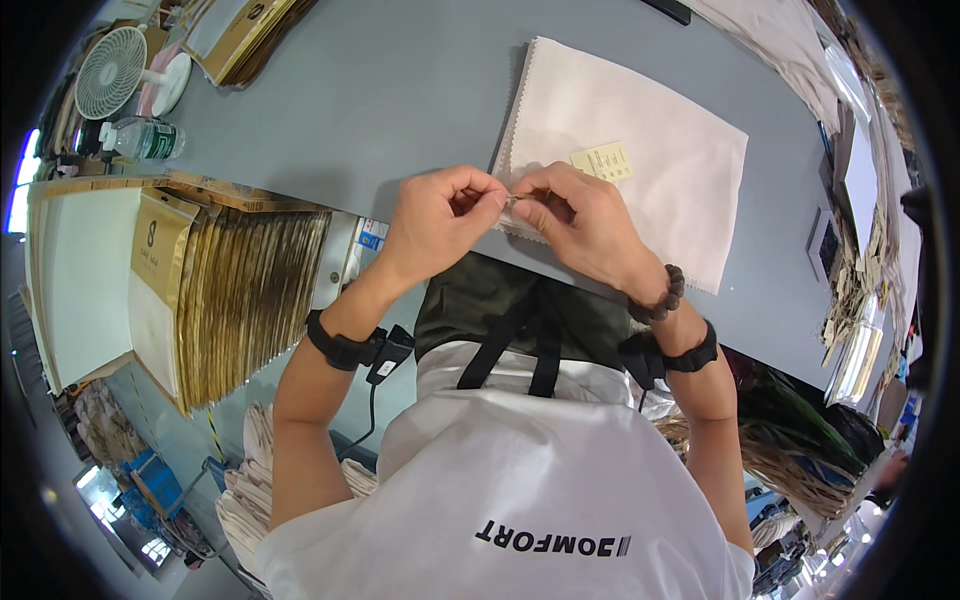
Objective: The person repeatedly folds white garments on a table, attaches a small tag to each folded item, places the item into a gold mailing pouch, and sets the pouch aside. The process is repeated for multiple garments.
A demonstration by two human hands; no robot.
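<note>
Both hands (432, 222) (588, 218), half-curled, pinch something tiny (511, 199).

Left-hand grip (445, 225) and right-hand grip (592, 225) close together, pinching a small, partly hidden item (513, 199) at the near-left corner of a pale zigzag-edged cloth (665, 130); cream tag (602, 160) on cloth, cloth on grey surface (370, 110). At left: white fan (110, 72), clear bottle (147, 140), brown-gold packages (245, 290).

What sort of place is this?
Probably a textile finishing or packing workshop: a pale cloth lies on the grey worktable, a cream label on it, and many gold packets are stacked nearby.
</note>
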